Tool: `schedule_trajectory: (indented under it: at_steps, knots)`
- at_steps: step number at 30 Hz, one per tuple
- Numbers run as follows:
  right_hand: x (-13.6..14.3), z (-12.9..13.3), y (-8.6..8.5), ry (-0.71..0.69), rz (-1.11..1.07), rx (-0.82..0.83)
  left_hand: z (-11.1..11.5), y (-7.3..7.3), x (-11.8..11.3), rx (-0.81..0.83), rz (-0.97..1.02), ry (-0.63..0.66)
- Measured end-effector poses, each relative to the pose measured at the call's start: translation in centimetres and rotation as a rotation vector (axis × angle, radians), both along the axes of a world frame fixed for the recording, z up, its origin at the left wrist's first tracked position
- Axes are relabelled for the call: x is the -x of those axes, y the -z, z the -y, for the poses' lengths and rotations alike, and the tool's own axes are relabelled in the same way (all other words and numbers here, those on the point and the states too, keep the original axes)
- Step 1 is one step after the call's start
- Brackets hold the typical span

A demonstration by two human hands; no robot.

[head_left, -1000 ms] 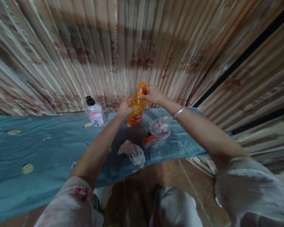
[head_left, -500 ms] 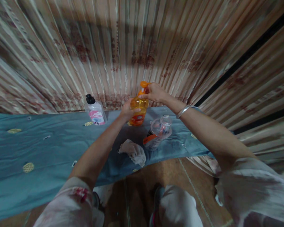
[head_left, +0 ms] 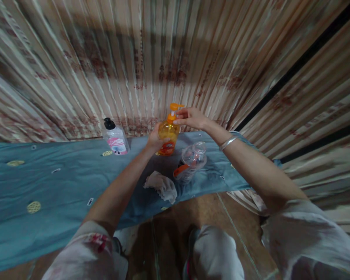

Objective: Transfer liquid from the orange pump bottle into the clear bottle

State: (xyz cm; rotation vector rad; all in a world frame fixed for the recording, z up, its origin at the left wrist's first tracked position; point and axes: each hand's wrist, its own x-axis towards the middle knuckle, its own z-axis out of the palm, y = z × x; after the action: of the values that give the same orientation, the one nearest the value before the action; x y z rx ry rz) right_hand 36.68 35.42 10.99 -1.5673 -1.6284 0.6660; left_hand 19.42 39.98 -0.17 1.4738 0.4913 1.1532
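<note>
An orange pump bottle (head_left: 168, 134) of amber liquid stands upright near the back edge of the cloth-covered surface. My left hand (head_left: 155, 139) is wrapped round its left side, partly hiding the label. At the bottle's neck, my right hand (head_left: 189, 118) has thumb and fingers closed on the orange collar, just under the raised pump head (head_left: 174, 106). A clear plastic container (head_left: 194, 157) with an orange patch sits in front of my right forearm. Between my forearms lies a crumpled white cloth or tissue (head_left: 161, 186).
To the left stands a clear bottle with a black pump and a pink label (head_left: 116, 142). A blue-green cloth (head_left: 70, 175) covers the surface. Pleated, patterned curtains (head_left: 119, 77) hang right behind it, and brown floor (head_left: 169, 221) shows below the front edge.
My right fingers have slipped down from around the pump head to the collar, leaving the head and spout uncovered. The left hand keeps its hold; the view has shifted slightly.
</note>
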Motion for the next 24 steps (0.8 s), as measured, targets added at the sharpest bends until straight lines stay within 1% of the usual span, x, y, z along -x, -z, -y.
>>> schedule_trajectory:
  at_steps: [3,4,7,10,12,14,16,18,21,24]
  knots:
    - [-1.2,2.4,0.3,0.051,-0.117,0.004,-0.1,0.0,0.1,-0.028,-0.054,-0.073]
    - [-1.6,3.6,0.6,0.064,-0.13,-0.012,-0.2,0.0,0.2,-0.034,-0.079,-0.096]
    - [-2.6,8.2,1.8,0.176,-0.266,-0.085,-0.3,0.2,0.5,-0.06,-0.147,-0.166]
    - [-2.7,13.2,4.4,0.317,-0.372,-0.137,0.5,0.4,1.4,-0.121,-0.179,-0.284]
    - [-1.9,16.0,6.6,0.338,-0.446,-0.181,1.8,0.7,2.0,-0.141,-0.193,-0.38]
    - [-0.5,17.7,8.8,0.322,-0.524,-0.211,3.8,1.2,2.7,-0.138,-0.206,-0.434]
    - [1.2,18.4,10.5,0.334,-0.551,-0.219,6.4,1.7,3.2,-0.128,-0.219,-0.442]
    - [2.7,18.2,11.5,0.362,-0.499,-0.21,9.3,2.4,3.6,-0.103,-0.22,-0.444]
    - [4.0,17.2,11.8,0.423,-0.342,-0.184,13.3,3.4,4.0,-0.091,-0.24,-0.404]
    - [4.5,16.5,11.6,0.481,-0.233,-0.166,16.2,4.3,4.5,-0.084,-0.277,-0.358]
